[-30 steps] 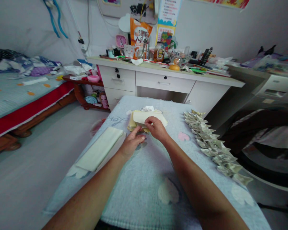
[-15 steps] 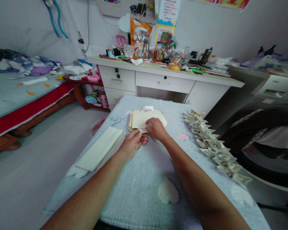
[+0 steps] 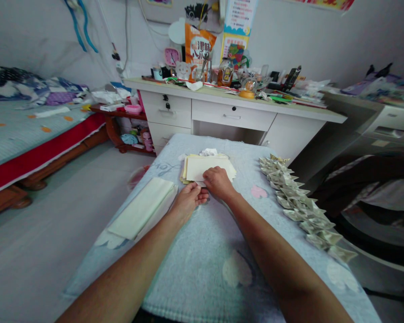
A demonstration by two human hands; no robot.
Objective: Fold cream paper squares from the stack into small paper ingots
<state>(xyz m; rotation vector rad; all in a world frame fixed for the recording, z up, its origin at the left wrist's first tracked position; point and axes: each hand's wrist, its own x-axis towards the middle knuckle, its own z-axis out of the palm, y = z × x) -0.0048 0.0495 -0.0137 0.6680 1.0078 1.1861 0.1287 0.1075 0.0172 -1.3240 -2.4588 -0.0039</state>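
The top pale sheet lies flat on a paper stack at frame centre, long axis running left to right, one long edge toward the viewer. The right hand, fingers curled together, presses on its near edge. The left hand touches that edge, fingers slightly bent; whether it grips cannot be told. Surface: blue patterned cloth. Room: white desk upper centre, bed upper left, washing machine right.

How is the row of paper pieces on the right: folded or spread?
Folded: the paper pieces show angled sides and raised, pointed tips.
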